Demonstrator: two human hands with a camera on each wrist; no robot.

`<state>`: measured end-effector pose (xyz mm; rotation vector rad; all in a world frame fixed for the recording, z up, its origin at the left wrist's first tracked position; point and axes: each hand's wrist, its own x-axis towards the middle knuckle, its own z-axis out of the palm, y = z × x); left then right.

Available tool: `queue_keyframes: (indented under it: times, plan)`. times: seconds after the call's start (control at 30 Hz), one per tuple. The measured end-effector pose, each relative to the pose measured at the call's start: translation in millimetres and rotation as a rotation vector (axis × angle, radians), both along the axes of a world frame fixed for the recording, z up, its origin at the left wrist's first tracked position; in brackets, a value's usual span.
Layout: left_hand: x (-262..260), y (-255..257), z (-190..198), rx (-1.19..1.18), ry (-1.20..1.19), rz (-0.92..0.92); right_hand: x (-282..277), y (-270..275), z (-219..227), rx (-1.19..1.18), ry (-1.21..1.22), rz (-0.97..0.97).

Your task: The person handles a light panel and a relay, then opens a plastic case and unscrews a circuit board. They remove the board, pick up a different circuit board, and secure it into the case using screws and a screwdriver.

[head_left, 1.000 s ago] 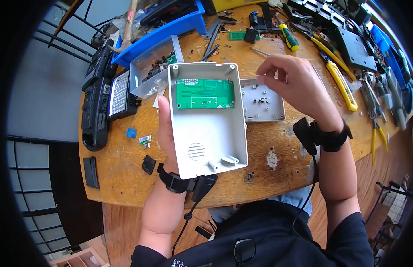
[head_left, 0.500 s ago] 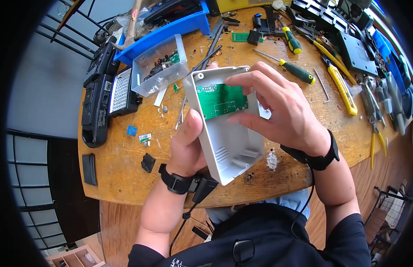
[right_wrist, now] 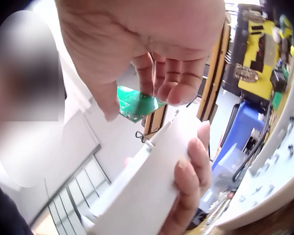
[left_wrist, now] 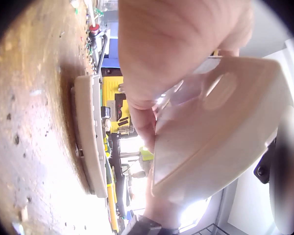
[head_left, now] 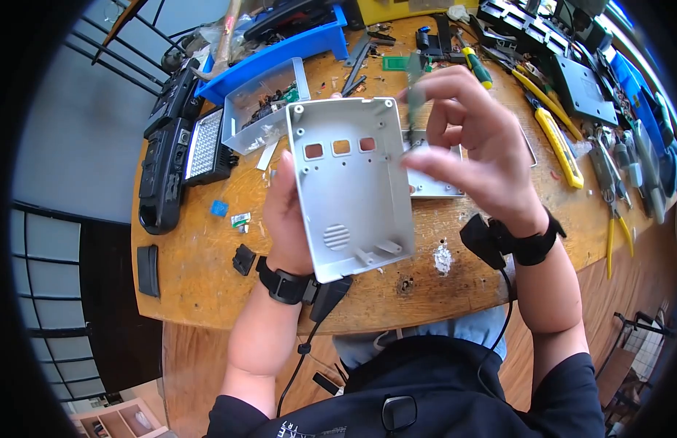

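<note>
My left hand [head_left: 286, 226] holds a white plastic housing [head_left: 353, 201], its hollow inside facing up. The housing shows three rectangular cutouts, a round slotted grille and several screw posts. In the right wrist view, the left fingertips [right_wrist: 187, 171] wrap over the housing's outer side. Just past the housing's right edge, my right hand [head_left: 488, 142] pinches a green circuit board [right_wrist: 132, 104] between thumb and fingers. From the head view the board stands nearly edge-on and blurred. Beneath the right hand lies the other shell half [head_left: 439, 184] on the bench.
A clear bin of parts [head_left: 269, 102] stands at the back left beside a blue tray [head_left: 280, 55]. To the right lie a yellow cutter [head_left: 559, 146], pliers [head_left: 614, 212] and a screwdriver [head_left: 477, 69]. A black piece [head_left: 243, 259] sits near the left forearm on the wooden bench [head_left: 207, 292].
My right hand reached into the housing, gripped the circuit board and lifted it out to the right. The left hand tilted the housing, then brought it back to face up.
</note>
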<state>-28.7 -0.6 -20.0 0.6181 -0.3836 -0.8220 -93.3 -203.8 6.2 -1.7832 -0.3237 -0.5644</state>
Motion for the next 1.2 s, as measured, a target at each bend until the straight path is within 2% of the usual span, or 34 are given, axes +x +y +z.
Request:
queue_keyframes:
  times: [0.03, 0.07, 0.1, 0.17, 0.23, 0.27, 0.3, 0.4, 0.5, 0.57, 0.63, 0.7, 0.77, 0.83, 0.9, 1.03, 1.1, 1.17, 1.2]
  plan:
    - [2.3, 0.2, 1.4, -0.028, -0.007, -0.037, 1.4, 0.2, -1.0, 0.264, 0.026, 0.078]
    - [2.0, -1.3, 7.4, 0.09, -0.025, 0.036, 1.6, -2.6, -0.4, 0.414, 0.07, 0.137]
    - [3.6, -2.3, 7.8, 0.086, -0.028, 0.046, 1.9, -6.8, 0.0, 0.562, 0.117, 0.197]
    - [8.5, -3.1, 6.4, -0.045, -0.031, 0.091, 7.7, -11.9, -11.8, 0.6, 0.105, 0.264]
    - [13.9, -1.5, 3.8, -0.073, -0.059, 0.092, 11.4, -17.3, -22.0, 0.871, 0.191, 0.573]
    - [16.3, -0.6, 3.9, -0.091, -0.067, 0.093, 14.6, -19.4, -27.4, 0.927, 0.199, 0.645]
    - [19.3, -0.2, 3.1, -0.112, -0.071, 0.093, 15.7, -19.4, -32.1, 0.918, 0.209, 0.646]
    - [37.4, 13.8, 3.5, -0.126, -0.098, 0.101, 20.0, -22.4, -40.9, 1.086, 0.195, 0.834]
    - [54.3, 28.2, 8.3, -0.037, -0.165, 0.17, 22.2, -20.6, -45.6, 1.13, 0.162, 0.993]
    - [63.3, 37.7, 8.6, 0.111, -0.14, 0.271, 23.5, -23.6, -49.1, 1.13, 0.155, 1.048]
    - [77.7, 51.9, -0.6, 0.119, -0.12, 0.215, 22.9, -25.5, -52.3, 1.129, 0.149, 1.098]
    - [82.2, 55.7, -0.6, 0.319, -0.025, 0.257, 24.5, -27.8, -54.0, 1.128, 0.132, 1.167]
    - [80.7, 56.3, 1.0, 0.341, -0.037, 0.242, 25.4, -30.0, -52.5, 1.111, 0.141, 1.199]
    - [78.7, 54.0, 0.1, 0.449, -0.147, 0.426, 24.1, -30.5, -52.3, 1.106, 0.166, 1.202]
    - [72.9, 51.3, 5.7, 0.463, -0.135, 0.448, 23.4, -31.4, -52.8, 1.1, 0.186, 1.206]
    - [75.0, 54.9, -0.7, 0.604, -0.289, 0.445, 20.8, -30.5, -47.9, 1.077, 0.221, 1.204]
    - [74.4, 55.2, -3.6, 0.747, -0.434, 0.433, 18.6, -32.0, -46.6, 1.057, 0.267, 1.181]
    - [74.6, 56.3, -4.5, 0.758, -0.46, 0.427, 19.2, -30.2, -49.3, 1.01, 0.207, 1.153]
    - [75.1, 56.5, -7.7, 0.761, -0.493, 0.457, 21.4, -29.2, -48.9, 1.012, 0.175, 1.204]
